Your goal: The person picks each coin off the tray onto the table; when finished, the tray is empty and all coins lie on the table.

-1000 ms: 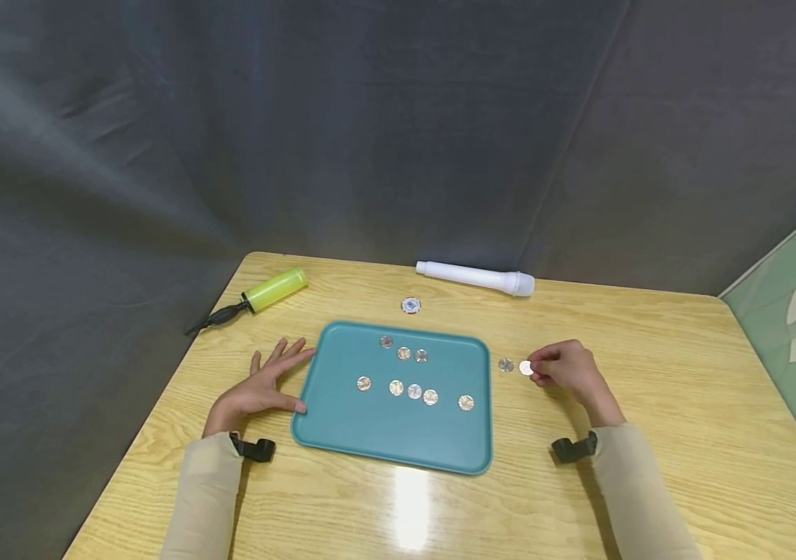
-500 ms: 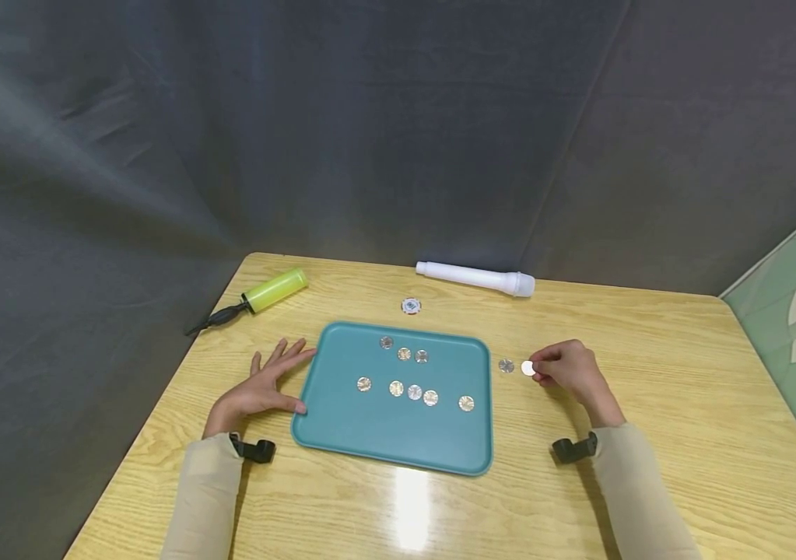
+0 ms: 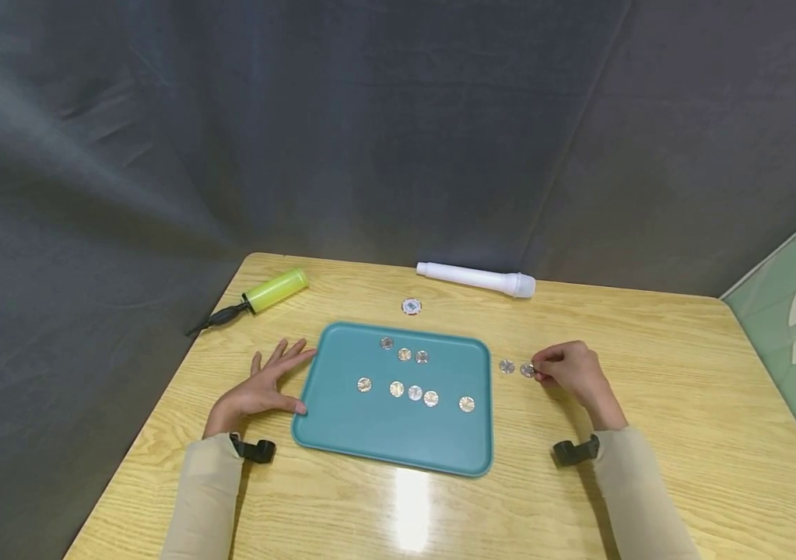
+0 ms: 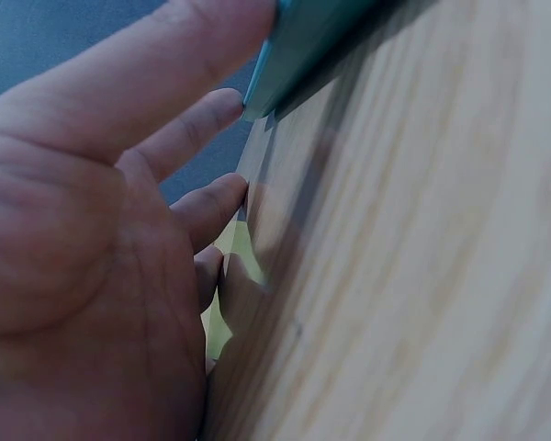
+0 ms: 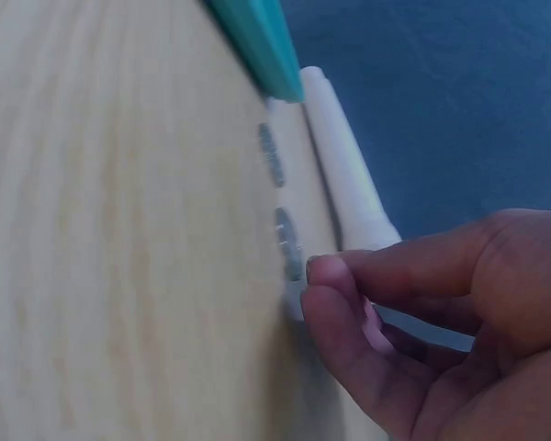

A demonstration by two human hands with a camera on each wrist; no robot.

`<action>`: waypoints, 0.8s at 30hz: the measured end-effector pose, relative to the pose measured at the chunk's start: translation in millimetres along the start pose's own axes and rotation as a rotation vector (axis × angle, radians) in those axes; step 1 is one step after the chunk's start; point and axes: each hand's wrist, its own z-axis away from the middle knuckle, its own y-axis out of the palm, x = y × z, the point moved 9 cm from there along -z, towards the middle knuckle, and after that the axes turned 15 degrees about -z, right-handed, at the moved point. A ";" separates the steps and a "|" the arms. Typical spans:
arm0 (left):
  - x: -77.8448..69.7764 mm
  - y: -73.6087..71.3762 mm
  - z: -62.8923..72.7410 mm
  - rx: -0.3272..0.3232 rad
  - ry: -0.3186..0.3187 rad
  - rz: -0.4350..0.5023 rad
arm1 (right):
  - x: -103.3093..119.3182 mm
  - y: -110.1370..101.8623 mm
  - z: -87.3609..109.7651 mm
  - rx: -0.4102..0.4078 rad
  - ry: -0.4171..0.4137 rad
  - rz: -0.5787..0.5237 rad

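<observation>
Teal tray (image 3: 390, 435) — eight coins (image 3: 397, 389) inside; two silvery coins (image 3: 526, 370) right of it.

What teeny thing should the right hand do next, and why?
The right hand should probably pinch the nearest silver disc and lift it toward the teal tray. Its fingertips are right at that disc's edge, though I can't tell if they grip it, and eight similar discs lie in the tray.

The left hand (image 3: 261, 389) touches the tray's (image 3: 383, 432) left rim, fingers spread; the right hand (image 3: 569, 372), fingers curled, lies to its right.
</observation>
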 end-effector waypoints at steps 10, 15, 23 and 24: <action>-0.9 0.0 0.2 0.002 0.005 -0.003 | 34.2 -6.0 6.7 -0.019 -0.090 -0.005; -1.4 -0.1 0.1 0.002 0.006 -0.003 | 50.4 -0.8 9.1 -0.023 -0.116 -0.026; -1.0 -0.1 0.4 0.001 0.004 -0.003 | 72.5 18.9 5.9 0.000 -0.167 -0.040; -0.6 -0.1 0.4 0.001 0.003 -0.004 | 74.6 22.4 4.9 0.006 -0.172 -0.039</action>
